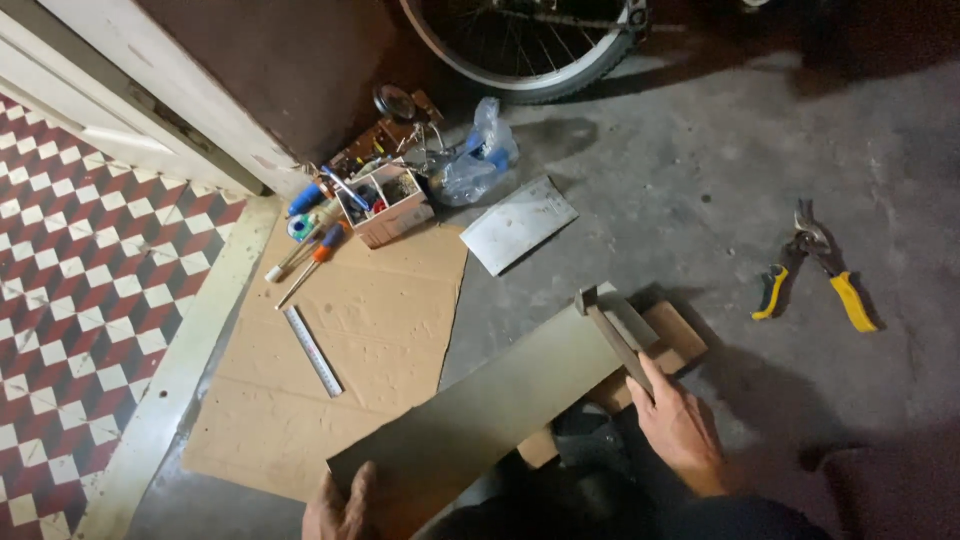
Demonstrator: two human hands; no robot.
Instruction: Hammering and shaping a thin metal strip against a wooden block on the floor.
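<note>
Taking the cardboard [350, 340] on the floor as our landmark, we start at its left edge, where the tiled floor [70, 270] runs; on the cardboard itself lies a steel ruler [313, 350], and at its far edge sit screwdrivers [310, 250] and a small box [385, 205] of parts, with a plastic bag [475, 160] and a small metal plate [518, 224] just beyond its far right corner. Our left hand [338, 505], at the cardboard's near right corner, grips the near end of the metal strip [500, 400], fingers closed over its edge. The strip overlaps the cardboard's right side and its long axis runs diagonally, from our left hand up and away to the right, where its far end rests on a wooden block [675, 345]. There our right hand [680, 430] is closed around the handle of a hammer [612, 335], its head at the strip's far corner. We judge the step to be dressing or bending that far end over the block; the next blow calls for holding the strip steady and flat. Well right of the cardboard lie yellow-handled snips [815, 270].
</note>
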